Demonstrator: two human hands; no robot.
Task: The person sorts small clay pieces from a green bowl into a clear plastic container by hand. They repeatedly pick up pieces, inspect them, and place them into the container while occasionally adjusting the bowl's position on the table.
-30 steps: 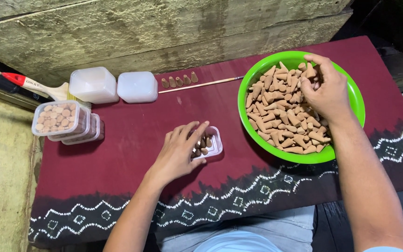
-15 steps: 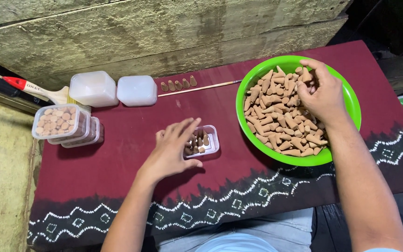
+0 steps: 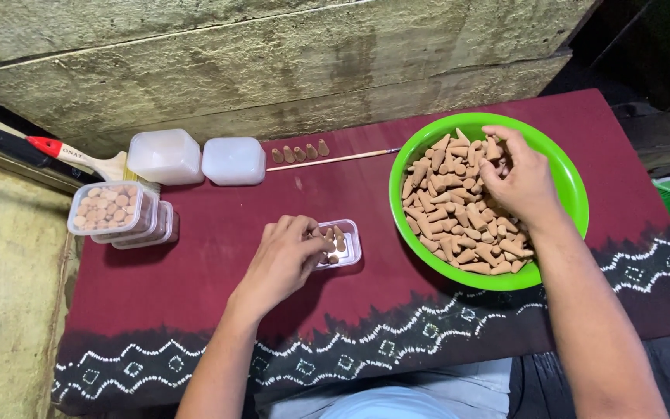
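A green bowl [image 3: 564, 167] full of tan incense cones [image 3: 447, 209] stands at the right of a maroon cloth-covered table. My right hand [image 3: 517, 178] is down in the bowl, fingers curled among the cones at the far side. A small clear plastic box [image 3: 348, 242] with a few upright cones sits in the middle. My left hand [image 3: 284, 260] rests over its left side, fingertips pinched at the cones inside; what it holds is hidden.
At the left stand stacked clear boxes filled with cones [image 3: 110, 209]. Two white lidded tubs [image 3: 166, 155] sit at the back, beside a red-handled brush [image 3: 56, 151]. Several loose cones [image 3: 300, 153] and a thin stick [image 3: 335, 160] lie by the stone wall.
My left hand has closed from spread fingers above the small box to a pinch at its cones. My right hand has shifted slightly in the bowl.
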